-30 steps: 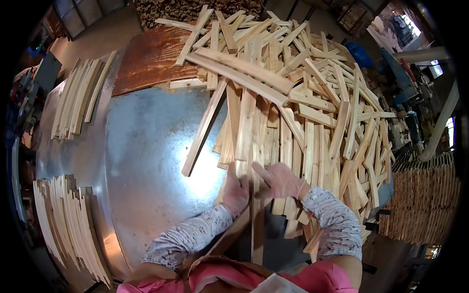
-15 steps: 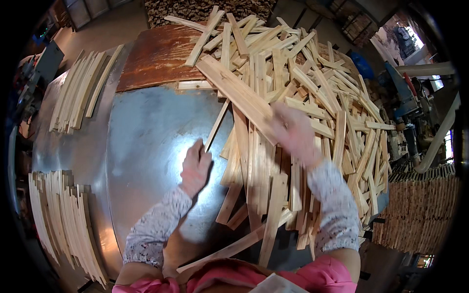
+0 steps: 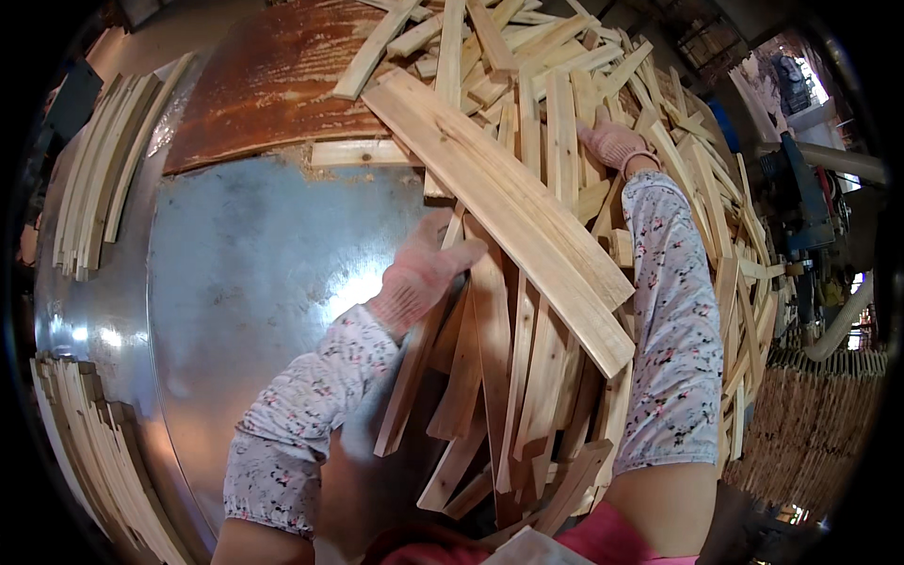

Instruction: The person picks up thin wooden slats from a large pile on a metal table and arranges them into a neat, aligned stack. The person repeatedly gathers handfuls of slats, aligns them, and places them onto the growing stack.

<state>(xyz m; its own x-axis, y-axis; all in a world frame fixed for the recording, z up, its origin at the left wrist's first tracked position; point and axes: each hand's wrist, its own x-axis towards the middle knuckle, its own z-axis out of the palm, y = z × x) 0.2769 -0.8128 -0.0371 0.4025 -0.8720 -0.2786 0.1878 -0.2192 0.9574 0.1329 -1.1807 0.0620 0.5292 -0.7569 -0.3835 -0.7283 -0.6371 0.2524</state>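
My left hand point(image 3: 428, 268), in a pinkish knit glove, is closed around the upper part of a narrow wooden slat point(image 3: 411, 391) at the left edge of the pile. Farther away, my right hand point(image 3: 617, 143), gloved too, reaches onto the slats with its fingers apart; some fingertips are hidden among the wood. Between my hands a wide pale board point(image 3: 499, 207) lies slantwise on top of the heap, touched by neither hand. More slats point(image 3: 541, 386) lie under it, pointing toward me.
A bare metal tabletop point(image 3: 245, 273) extends left of the pile, with a worn reddish-brown panel point(image 3: 273, 80) behind it. Slats are lined up in a far-left group point(image 3: 108, 169) and a near-left group point(image 3: 99, 452). Stacked wood point(image 3: 810, 424) stands at right, below machinery point(image 3: 800, 193).
My right hand has left the wide board and moved farther into the pile. My left hand has shifted right, onto the slats. The view has moved closer to the heap.
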